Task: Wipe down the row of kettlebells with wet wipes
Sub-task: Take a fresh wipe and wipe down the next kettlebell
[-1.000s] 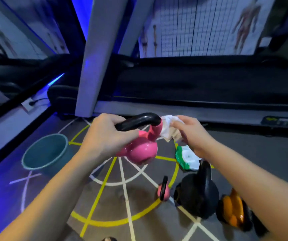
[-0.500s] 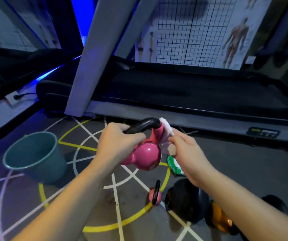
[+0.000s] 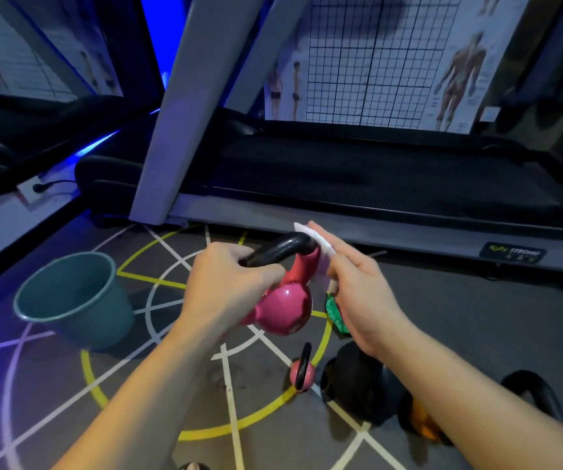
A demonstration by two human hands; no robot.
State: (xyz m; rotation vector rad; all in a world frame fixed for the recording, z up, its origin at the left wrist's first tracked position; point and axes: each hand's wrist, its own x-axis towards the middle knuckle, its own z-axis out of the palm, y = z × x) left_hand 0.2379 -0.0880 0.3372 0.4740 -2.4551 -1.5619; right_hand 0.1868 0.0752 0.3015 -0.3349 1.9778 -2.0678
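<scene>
**Two hands on one kettlebell as the wipe reaches its handle**

One pink kettlebell [image 3: 287, 307] hangs clear of the gym floor [image 3: 171, 385], with the left grip [image 3: 229, 283] curled tight round the near end of its black handle [image 3: 280, 249]. Lifting it this way appears to free every side for cleaning. Just beyond that hold, the right grip [image 3: 358, 293] lies flat with its fingers straight. It presses a white wet wipe [image 3: 310, 232] against the far bend of the handle, where black meets pink.

The bell's body is glossy and rounded, while the handle looks matte and slightly grainy. The wipe is thin and limp, and it folds over the curve.

Below the right grip, a green wipes pack [image 3: 336, 313] lies on the floor, seemingly kept within reach. Beneath it, the rest of the row waits: a small pink kettlebell [image 3: 302, 371], a large black kettlebell [image 3: 365, 385] and an orange kettlebell [image 3: 419, 422], partly hidden by the forearm. Well to the outside of the left grip, a teal bucket [image 3: 97, 320] stands open, probably for spent wipes. A treadmill [image 3: 375, 184] runs across beyond both grips.
</scene>
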